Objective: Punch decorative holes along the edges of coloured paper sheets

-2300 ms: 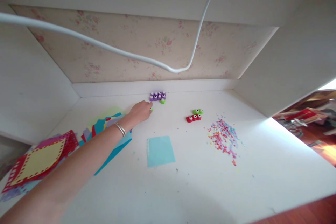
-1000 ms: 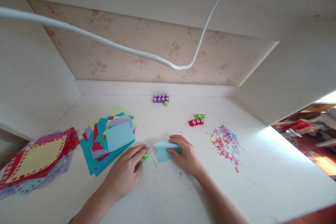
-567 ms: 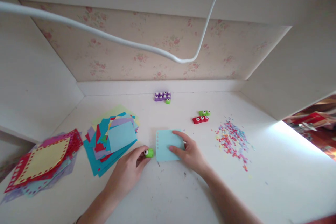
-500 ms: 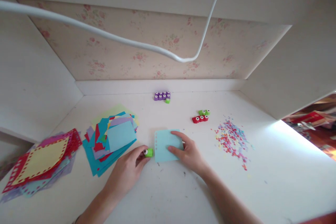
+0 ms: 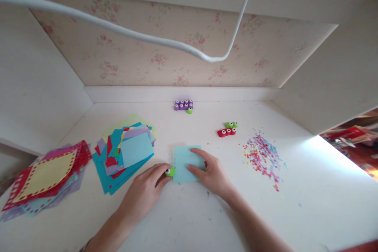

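A small green paper punch [image 5: 169, 171] with a white, dark-centred button is pinched between the thumb and fingers of my left hand [image 5: 144, 187]. The punch meets the left edge of a light blue sheet of paper [image 5: 183, 161], which has a column of small punched holes along that edge. My right hand [image 5: 214, 173] holds the sheet from its right side, thumb and index finger resting on top. Its other fingers are partly hidden from view.
Coloured paper [image 5: 137, 149] lies in a pile to the left, with punched sheets [image 5: 44, 175] farther left. Purple punches [image 5: 181, 106] and a green one stand at the back. Red punches [image 5: 226, 132] and green ones sit right, near scattered confetti [image 5: 262, 155]. A white cable [image 5: 147, 39] hangs overhead.
My left hand has moved the green punch slightly right, up against the sheet's left edge. The right hand stays on the sheet. The view has shifted a little.
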Available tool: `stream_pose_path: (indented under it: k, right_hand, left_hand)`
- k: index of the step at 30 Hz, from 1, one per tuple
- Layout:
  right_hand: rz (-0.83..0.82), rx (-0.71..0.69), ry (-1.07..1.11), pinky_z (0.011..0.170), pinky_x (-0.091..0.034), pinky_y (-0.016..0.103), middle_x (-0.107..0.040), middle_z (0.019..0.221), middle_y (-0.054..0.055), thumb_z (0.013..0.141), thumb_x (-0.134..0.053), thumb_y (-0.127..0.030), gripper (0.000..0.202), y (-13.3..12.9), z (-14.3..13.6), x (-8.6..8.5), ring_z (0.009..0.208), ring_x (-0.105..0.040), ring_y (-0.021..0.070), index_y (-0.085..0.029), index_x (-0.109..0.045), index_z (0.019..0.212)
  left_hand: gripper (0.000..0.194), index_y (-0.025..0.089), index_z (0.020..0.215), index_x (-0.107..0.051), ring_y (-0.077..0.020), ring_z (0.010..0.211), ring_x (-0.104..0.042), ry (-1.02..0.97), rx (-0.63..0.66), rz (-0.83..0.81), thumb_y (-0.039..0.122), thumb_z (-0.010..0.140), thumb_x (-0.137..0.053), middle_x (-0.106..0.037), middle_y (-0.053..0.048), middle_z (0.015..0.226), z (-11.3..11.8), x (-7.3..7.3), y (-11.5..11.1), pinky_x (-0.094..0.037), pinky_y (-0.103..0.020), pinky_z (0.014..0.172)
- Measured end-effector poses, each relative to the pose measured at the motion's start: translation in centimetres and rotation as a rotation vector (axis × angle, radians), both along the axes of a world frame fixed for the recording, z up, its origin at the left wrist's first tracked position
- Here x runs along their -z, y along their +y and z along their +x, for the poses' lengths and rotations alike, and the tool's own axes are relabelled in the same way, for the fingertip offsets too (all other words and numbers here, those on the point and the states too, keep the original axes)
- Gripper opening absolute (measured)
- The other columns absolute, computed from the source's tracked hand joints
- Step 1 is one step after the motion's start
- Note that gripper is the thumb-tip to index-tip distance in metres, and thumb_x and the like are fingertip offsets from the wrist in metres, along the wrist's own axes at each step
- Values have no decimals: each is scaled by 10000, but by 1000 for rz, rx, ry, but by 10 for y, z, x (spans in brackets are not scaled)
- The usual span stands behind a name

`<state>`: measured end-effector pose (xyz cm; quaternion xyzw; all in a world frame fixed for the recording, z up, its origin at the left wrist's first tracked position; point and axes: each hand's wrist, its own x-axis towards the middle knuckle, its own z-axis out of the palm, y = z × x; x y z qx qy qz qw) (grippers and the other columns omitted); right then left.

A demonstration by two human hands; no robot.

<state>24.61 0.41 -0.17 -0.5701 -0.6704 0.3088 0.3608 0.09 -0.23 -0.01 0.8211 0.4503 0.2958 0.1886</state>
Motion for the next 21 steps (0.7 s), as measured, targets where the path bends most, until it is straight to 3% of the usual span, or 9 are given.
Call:
stream_pose_path:
  k: [6, 9, 12, 16, 21]
  right_hand:
    - [93, -113, -121, 900, -550, 392, -646, 1201, 92, 903, -620, -355, 446, -7, -4, -7, 1049, -643, 236, -261, -537, 1331]
    - [217, -71, -221, 981, -510, 458, -445, 1452, 137, 912, -603, -360, 438, -10, 1, -10, 1225, -544, 288, -268, -546, 1336]
    - [301, -81, -356, 1069, -412, 558, -231, 1597, 103, 903, -613, -367, 449, -11, 9, -12, 1399, -348, 353, -290, -558, 1341]
    - [241, -264, -511, 1140, -281, 612, -427, 1515, 71, 926, -578, -374, 464, -9, 15, -8, 1407, -358, 323, -320, -523, 1384]
    - [184, -296, -504, 1165, -218, 620, -503, 1461, 57, 958, -524, -368, 395, -7, 11, -3, 1376, -419, 302, -304, -572, 1345]
  left_hand:
    - [271, 257, 1194, -618, -213, 1012, -692, 34, 26, 45, 292, 925, -601, -722, -48, 1113, 2, -1, 0, -573, -342, 911]
    - [291, 261, 1203, -620, -219, 1012, -695, 20, 9, 31, 313, 916, -612, -721, -53, 1122, 2, -3, -2, -580, -345, 905]
    - [287, 269, 1192, -627, -232, 1030, -685, 30, -8, 13, 312, 909, -622, -712, -59, 1134, 1, -3, -4, -579, -371, 913]
    - [279, 267, 1199, -631, -225, 1025, -679, 50, -11, 22, 271, 921, -607, -714, -57, 1126, 1, -2, -6, -579, -378, 916]
    - [249, 260, 1175, -650, -200, 1012, -683, 37, 14, 18, 255, 931, -602, -727, -41, 1108, 2, -2, -7, -587, -353, 912]
